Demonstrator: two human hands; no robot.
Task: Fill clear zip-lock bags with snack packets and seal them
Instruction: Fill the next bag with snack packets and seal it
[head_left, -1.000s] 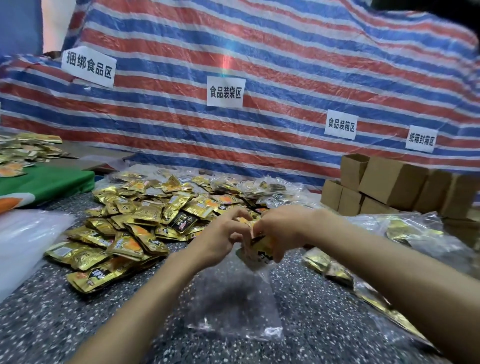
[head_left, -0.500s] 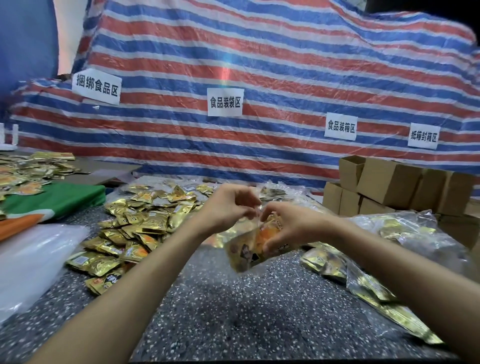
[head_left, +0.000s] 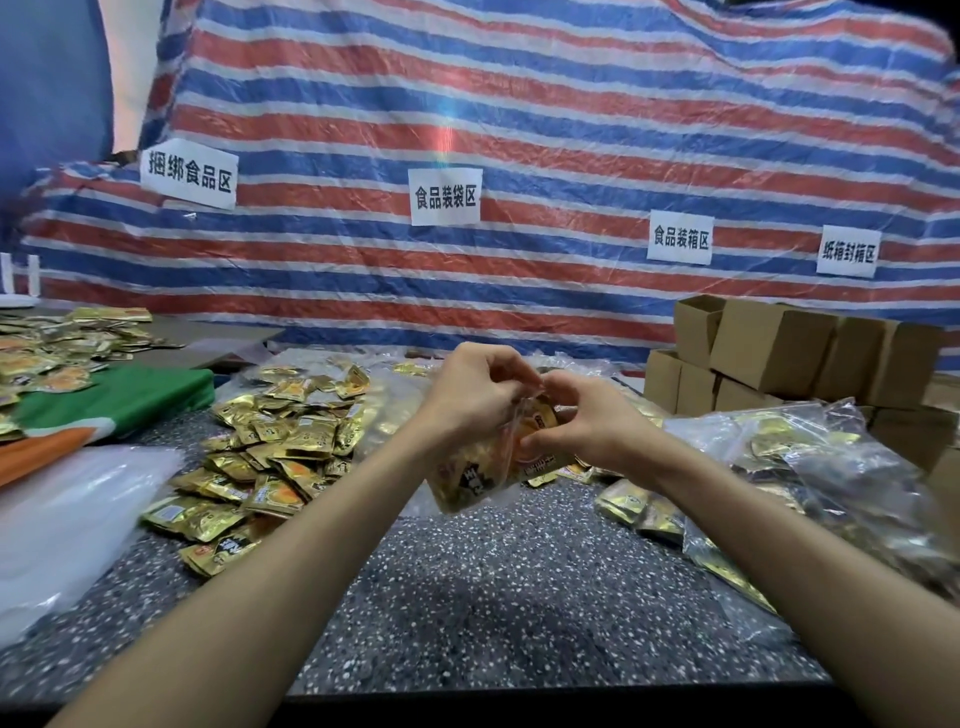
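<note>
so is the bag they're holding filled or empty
Filled: gold packets show through the clear bag, which the left hand and right hand pinch at its top. Seal: cannot tell.

Speckled dark tabletop (head_left: 519, 597). Lying on it: heap of gold snack packets (head_left: 270, 447) left of centre; green-orange cloth (head_left: 119, 395) far left; filled clear bags (head_left: 805, 467) right; cardboard boxes (head_left: 769, 353) rear right.

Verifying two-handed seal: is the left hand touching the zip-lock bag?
Touching. Head view: the left hand pinches the zip-lock bag along its top edge.
</note>
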